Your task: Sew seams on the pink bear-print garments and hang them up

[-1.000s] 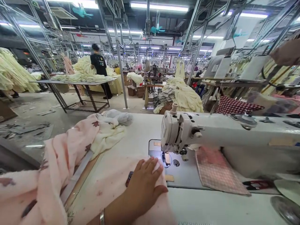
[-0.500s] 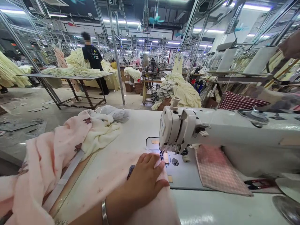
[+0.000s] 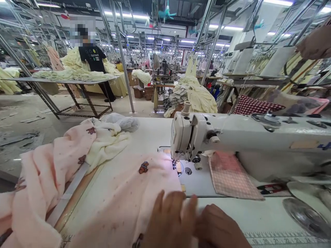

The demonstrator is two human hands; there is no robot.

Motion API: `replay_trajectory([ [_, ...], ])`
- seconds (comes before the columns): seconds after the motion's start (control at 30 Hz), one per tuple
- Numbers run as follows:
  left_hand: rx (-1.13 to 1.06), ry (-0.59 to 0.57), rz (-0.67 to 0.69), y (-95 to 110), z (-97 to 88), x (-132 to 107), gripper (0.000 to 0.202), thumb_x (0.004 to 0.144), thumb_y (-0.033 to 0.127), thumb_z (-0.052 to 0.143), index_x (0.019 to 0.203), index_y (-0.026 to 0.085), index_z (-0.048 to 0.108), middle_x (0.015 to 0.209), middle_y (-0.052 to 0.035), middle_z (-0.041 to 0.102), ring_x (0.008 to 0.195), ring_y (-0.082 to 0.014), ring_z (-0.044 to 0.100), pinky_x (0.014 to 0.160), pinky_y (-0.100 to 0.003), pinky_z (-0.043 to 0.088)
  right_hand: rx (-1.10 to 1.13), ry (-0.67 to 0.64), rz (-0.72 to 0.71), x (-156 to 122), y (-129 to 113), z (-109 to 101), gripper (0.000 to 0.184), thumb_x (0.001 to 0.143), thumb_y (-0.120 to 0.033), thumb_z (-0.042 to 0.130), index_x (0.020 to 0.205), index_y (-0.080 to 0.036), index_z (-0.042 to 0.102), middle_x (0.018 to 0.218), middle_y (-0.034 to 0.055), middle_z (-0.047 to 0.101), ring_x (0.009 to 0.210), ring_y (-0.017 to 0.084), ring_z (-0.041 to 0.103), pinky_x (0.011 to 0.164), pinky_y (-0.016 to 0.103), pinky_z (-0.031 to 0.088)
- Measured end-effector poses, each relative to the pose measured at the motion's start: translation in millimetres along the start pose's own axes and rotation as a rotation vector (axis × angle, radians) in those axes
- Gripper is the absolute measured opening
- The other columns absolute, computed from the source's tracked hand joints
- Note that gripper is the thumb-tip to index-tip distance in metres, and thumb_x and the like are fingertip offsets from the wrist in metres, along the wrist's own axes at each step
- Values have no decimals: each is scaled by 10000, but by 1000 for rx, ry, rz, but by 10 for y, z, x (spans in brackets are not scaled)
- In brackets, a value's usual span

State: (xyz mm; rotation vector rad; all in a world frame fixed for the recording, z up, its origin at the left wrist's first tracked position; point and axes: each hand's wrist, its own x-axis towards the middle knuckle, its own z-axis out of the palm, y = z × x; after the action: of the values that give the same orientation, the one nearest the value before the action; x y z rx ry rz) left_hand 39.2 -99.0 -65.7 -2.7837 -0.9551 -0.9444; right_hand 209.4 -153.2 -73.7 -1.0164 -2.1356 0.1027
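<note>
I am sitting in a garment factory: an industrial sewing machine [image 3: 222, 137] is standing on my worktop [image 3: 152, 132], heaps of cream garments [image 3: 196, 94] are lying about, rows of sewing stations are running back under strip lights and steel rails, and another person [image 3: 94, 60] is working at a cutting table [image 3: 62, 82].

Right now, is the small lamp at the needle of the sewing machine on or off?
On: a bright white glow shows under the sewing machine head, at the needle.
</note>
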Motion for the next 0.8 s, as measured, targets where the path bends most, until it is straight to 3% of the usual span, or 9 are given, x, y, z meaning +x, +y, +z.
replay_trajectory([
  [0.07,31,181,10,182,27,-139,201,865,143,462,1043,145,555,870,-83,611,815,-209,597,722,-345,509,60,100,-11,30,-47,-23,130,923,-204,444,897,-191,571,774,35,674,642,130,551,563,264,426],
  [0.1,32,210,24,214,43,-184,173,865,97,421,939,143,571,811,-75,606,770,-192,601,708,-323,515,50,99,-31,32,-59,-29,120,919,-192,450,905,-187,569,792,44,676,648,134,549,573,272,425],
  [0.2,13,210,163,141,104,-272,251,839,38,394,649,162,502,659,-32,575,673,-151,600,723,-280,527,-77,-54,-120,-11,-51,-14,216,953,-175,386,860,-188,581,797,26,692,615,124,545,554,276,398],
  [0.3,28,198,292,4,183,-350,249,822,26,413,640,164,511,713,-17,618,778,-152,629,829,-287,509,-153,-194,-151,-80,-4,36,349,981,-176,294,810,-191,597,716,1,678,552,111,519,518,275,370],
  [0.4,-9,128,285,-106,224,-372,214,839,61,423,698,166,545,809,-18,644,851,-157,622,886,-307,478,-168,-218,-145,-88,63,84,301,967,-152,334,844,-174,608,740,9,673,588,119,519,550,285,377],
  [0.47,-29,49,315,-193,198,-319,172,887,215,460,763,164,568,888,-43,649,904,-185,606,905,-339,462,-184,-179,-164,-37,120,105,292,961,-146,343,845,-158,611,761,11,672,618,128,513,567,300,369],
  [0.6,-75,-269,355,-438,80,-99,389,829,531,555,924,155,582,1015,-76,616,1008,-228,547,967,-396,410,-184,-158,-195,151,273,127,236,935,-132,387,917,-146,622,884,32,679,707,150,506,634,329,362],
  [0.67,-104,-376,345,-569,47,17,357,821,496,589,933,157,579,1006,-70,603,1003,-231,535,971,-409,402,-187,-183,-206,251,369,145,219,924,-124,404,920,-151,621,936,39,676,738,156,500,661,335,359],
  [0.8,-159,-440,342,-763,58,207,289,874,423,533,929,144,584,974,-90,586,944,-237,533,905,-409,436,-221,-216,-183,393,547,199,174,907,-128,443,875,-169,610,943,16,675,745,161,496,680,336,352],
])
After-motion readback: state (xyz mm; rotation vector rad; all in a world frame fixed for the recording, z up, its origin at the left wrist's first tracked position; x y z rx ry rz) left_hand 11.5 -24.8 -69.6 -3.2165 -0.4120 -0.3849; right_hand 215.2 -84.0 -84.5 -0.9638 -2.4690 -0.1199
